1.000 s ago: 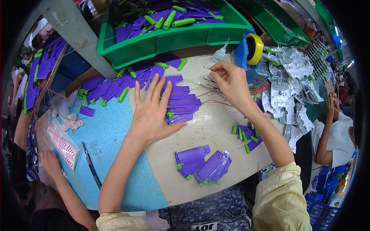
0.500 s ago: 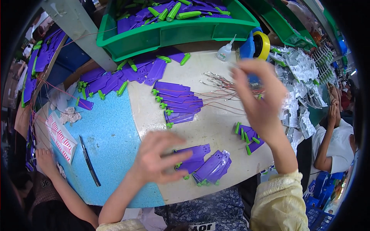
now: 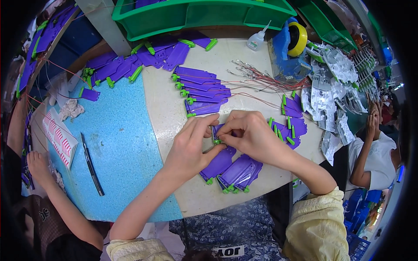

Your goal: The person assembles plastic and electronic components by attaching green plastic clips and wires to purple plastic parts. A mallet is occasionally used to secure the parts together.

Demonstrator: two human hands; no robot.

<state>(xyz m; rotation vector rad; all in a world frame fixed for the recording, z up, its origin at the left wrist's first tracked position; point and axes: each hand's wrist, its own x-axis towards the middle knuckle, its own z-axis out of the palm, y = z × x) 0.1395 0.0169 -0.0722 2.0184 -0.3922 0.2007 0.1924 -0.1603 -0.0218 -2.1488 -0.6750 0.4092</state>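
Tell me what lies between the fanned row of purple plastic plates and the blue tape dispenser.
In the head view, thin red wires lie between the purple plates and the tape dispenser.

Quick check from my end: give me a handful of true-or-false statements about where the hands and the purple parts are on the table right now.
1. Both hands meet on one small purple part. True: left hand and right hand pinch it together.
2. A stack of purple parts lies just below the hands. True.
3. The glue bottle lies in the right hand. False: it stands near the green bin.
4. The black pen lies on the white surface. False: it lies on the blue mat.
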